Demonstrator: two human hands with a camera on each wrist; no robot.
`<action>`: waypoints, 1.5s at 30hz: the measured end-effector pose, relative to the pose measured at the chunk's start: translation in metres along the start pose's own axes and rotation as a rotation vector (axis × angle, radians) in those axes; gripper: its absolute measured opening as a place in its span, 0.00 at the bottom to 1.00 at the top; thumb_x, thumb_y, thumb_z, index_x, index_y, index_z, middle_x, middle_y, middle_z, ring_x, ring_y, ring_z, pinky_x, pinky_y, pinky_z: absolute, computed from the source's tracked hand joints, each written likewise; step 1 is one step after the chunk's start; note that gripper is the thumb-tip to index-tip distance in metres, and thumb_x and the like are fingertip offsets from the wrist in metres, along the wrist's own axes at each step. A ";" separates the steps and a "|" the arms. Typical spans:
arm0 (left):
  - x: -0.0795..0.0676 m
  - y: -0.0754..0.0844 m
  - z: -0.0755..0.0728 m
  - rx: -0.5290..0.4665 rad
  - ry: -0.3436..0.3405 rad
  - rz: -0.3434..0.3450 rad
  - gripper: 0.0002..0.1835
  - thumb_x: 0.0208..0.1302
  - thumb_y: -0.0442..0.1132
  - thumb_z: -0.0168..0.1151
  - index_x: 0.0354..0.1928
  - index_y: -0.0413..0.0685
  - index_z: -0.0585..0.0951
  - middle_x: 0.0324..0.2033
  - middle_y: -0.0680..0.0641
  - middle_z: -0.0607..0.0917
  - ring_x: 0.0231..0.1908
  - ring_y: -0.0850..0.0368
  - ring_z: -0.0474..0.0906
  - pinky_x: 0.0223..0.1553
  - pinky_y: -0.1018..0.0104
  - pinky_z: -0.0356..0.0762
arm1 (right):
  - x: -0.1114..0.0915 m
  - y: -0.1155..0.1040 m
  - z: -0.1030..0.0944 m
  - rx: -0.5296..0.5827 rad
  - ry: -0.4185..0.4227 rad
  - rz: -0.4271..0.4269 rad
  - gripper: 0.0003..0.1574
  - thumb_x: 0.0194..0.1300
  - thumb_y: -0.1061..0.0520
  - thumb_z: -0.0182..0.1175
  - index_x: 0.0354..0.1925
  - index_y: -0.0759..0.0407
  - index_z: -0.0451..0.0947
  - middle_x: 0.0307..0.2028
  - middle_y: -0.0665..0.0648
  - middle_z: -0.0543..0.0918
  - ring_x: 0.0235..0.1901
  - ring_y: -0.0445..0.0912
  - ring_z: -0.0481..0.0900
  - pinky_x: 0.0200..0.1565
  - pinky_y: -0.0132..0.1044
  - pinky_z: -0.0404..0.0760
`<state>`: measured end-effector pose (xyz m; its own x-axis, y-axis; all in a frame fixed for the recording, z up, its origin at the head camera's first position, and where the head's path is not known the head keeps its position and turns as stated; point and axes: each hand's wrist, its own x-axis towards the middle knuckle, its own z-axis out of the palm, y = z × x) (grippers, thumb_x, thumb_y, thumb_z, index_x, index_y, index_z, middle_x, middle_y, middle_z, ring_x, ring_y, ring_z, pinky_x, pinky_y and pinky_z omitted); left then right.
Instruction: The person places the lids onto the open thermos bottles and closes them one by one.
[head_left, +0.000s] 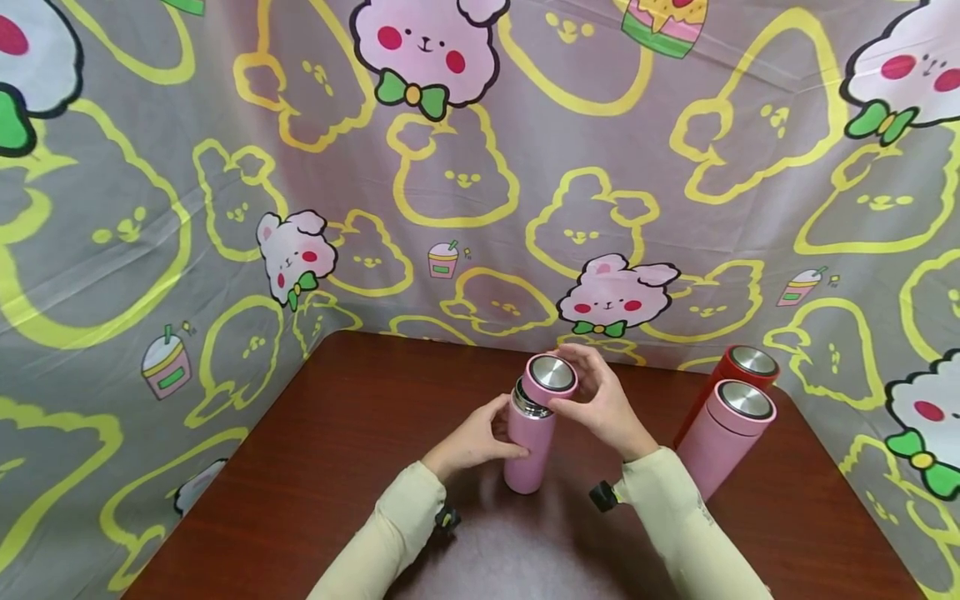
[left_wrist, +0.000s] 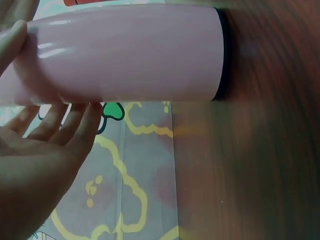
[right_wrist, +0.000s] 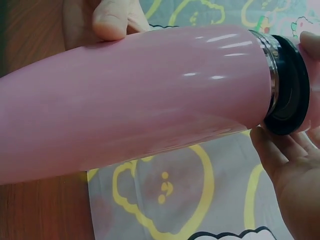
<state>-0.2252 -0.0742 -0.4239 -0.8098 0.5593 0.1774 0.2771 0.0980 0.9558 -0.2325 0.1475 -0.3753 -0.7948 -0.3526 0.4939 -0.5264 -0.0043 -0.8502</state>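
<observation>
Pink bottle (head_left: 531, 450) is mid-table, approx. upright, between the 2 hands; can't tell if its base touches the table (head_left: 300, 467). L hand (head_left: 472, 437) grips the body from the left: thumb on the near side, other fingers curled round the far side. R hand (head_left: 600, 400) has the lid (head_left: 551, 373), thumb on its near edge, fingers round the far/right side, i.e. a firm pinch. Lid is pink w/ a steel top, off to the right over the mouth & tilted; steel neck (head_left: 529, 406) shows on its left. R wrist view: lid's black ring (right_wrist: 295, 90) is right by the neck; can't tell if they touch. L wrist view: dark band (left_wrist: 222, 55) round the bottle's base.

Right side of table: 2nd pink bottle (head_left: 727, 446), lid on, partly behind the R sleeve (head_left: 671, 500); red bottle (head_left: 723, 379) just beyond it, far side, also w/ lid on. Both have steel tops. L sleeve (head_left: 390, 533) is pale too. Cartoon cloth (head_left: 465, 208), grey w/ yellow outlines, hangs along the far, left & right sides of the brown table.
</observation>
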 end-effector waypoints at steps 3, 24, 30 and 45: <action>0.004 -0.010 -0.003 -0.016 -0.027 0.002 0.34 0.50 0.27 0.70 0.60 0.38 0.67 0.46 0.44 0.79 0.46 0.56 0.77 0.50 0.63 0.75 | 0.003 0.000 0.000 0.014 -0.025 0.014 0.43 0.52 0.70 0.67 0.64 0.65 0.60 0.57 0.65 0.72 0.52 0.47 0.76 0.49 0.34 0.75; 0.009 -0.020 -0.008 -0.012 -0.071 -0.008 0.37 0.51 0.28 0.69 0.64 0.39 0.65 0.52 0.42 0.79 0.51 0.57 0.76 0.52 0.64 0.73 | 0.010 0.002 0.004 0.000 -0.073 0.042 0.45 0.51 0.68 0.69 0.64 0.67 0.58 0.59 0.63 0.71 0.52 0.47 0.76 0.49 0.37 0.76; 0.007 -0.011 -0.009 -0.017 -0.086 0.010 0.37 0.51 0.27 0.69 0.64 0.37 0.65 0.52 0.41 0.79 0.51 0.56 0.76 0.53 0.64 0.72 | 0.008 0.003 0.006 -0.014 -0.077 0.048 0.45 0.52 0.67 0.69 0.64 0.64 0.60 0.58 0.62 0.72 0.53 0.49 0.75 0.50 0.37 0.75; 0.005 -0.009 -0.008 -0.008 -0.086 -0.009 0.35 0.52 0.28 0.69 0.63 0.39 0.66 0.52 0.42 0.79 0.50 0.58 0.76 0.52 0.64 0.73 | 0.004 0.009 0.004 -0.008 -0.128 0.066 0.44 0.53 0.66 0.68 0.65 0.62 0.60 0.58 0.63 0.71 0.55 0.49 0.73 0.53 0.38 0.73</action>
<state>-0.2362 -0.0790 -0.4298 -0.7651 0.6267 0.1480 0.2650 0.0969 0.9594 -0.2393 0.1426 -0.3813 -0.7832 -0.4681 0.4093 -0.4771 0.0303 -0.8783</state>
